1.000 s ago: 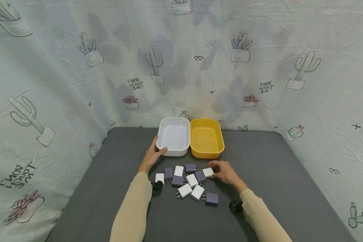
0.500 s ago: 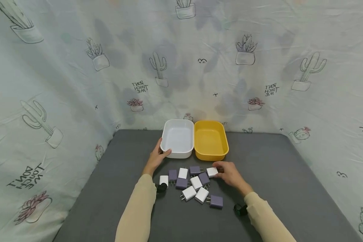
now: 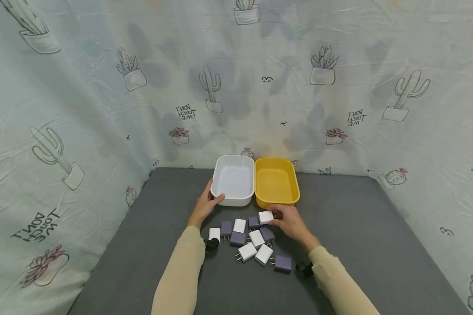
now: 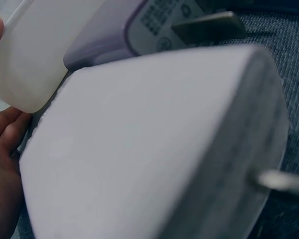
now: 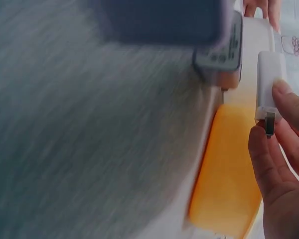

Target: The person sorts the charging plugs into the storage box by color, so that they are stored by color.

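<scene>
My left hand point(image 3: 203, 206) holds the near left corner of a white plastic bin point(image 3: 233, 178), fingers along its side and thumb at the front rim. Between the thumb and fingers of my right hand point(image 3: 292, 222) is a white charger point(image 3: 265, 217), raised off the table; its metal prong shows in the right wrist view, where the charger point(image 5: 270, 82) stands near the yellow bin. A purple charger point(image 3: 253, 222) lies just left of the held one. Close below the left wrist camera, another white charger point(image 4: 134, 144) fills most of that view.
A yellow bin point(image 3: 276, 180) stands right of the white one. Several white and purple chargers lie scattered on the grey table point(image 3: 354, 227), among them a purple one point(image 3: 283, 264) nearest the front. A patterned curtain point(image 3: 244, 105) hangs behind the table.
My right hand has lifted the white charger from the table and moved it left, toward the purple charger. My left hand keeps its place on the white bin. The head view has shifted slightly.
</scene>
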`<state>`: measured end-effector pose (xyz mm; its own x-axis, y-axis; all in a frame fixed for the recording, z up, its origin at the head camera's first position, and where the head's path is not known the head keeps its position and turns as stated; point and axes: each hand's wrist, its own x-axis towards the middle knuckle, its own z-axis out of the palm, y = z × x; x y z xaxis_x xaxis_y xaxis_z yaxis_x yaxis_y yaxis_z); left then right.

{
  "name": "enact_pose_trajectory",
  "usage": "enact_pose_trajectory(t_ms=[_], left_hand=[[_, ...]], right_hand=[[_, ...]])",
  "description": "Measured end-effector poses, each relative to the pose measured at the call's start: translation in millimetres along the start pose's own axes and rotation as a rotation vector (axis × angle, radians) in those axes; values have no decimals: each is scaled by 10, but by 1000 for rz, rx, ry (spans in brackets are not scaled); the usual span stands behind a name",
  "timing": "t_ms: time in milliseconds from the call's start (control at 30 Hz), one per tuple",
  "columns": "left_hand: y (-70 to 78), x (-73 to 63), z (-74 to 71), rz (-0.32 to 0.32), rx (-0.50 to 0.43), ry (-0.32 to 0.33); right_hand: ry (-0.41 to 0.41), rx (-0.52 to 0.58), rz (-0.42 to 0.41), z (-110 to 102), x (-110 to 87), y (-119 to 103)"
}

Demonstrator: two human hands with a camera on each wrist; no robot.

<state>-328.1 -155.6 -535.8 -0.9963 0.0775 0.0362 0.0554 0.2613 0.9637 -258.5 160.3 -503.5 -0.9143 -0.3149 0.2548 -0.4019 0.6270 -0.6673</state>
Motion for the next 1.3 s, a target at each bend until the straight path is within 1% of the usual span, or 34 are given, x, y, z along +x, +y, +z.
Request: enact_pose_trajectory(t_ms=[167,233,333,500,567,633,800,1000,1167,1233,1300], left_hand=[[148,-54,-48,-24,-50,-45],[169,-66,-56,-22,-56,-48],[108,-41,-47,-30,-57,-30],[-67,19,3,9,-23,25],[-104,20,18,31,-19,35],[-123,10,28,38,-27,36],[-147,-6,28,43,-50,10],[-144,27,7,46,-54,20],[-130,46,-15,42,-46,12],[-119,44,-28,31,-47,0],[-96,36,-50,23,-59,-17]], right_hand=[[-5,6,21,77,118,-116],[1,-9,29,90,162,-157],[9,-27,39,99,225,-198],[-8,-20,64,122,318,-235],[-5,-17,63,137,348,-245],[4,-13,59,155,374,-244],[33,27,78,195,441,-249],[78,73,115,220,575,-281],[97,61,185,229,678,-325],[95,48,198,233,713,-352],[92,35,192,244,748,-386]])
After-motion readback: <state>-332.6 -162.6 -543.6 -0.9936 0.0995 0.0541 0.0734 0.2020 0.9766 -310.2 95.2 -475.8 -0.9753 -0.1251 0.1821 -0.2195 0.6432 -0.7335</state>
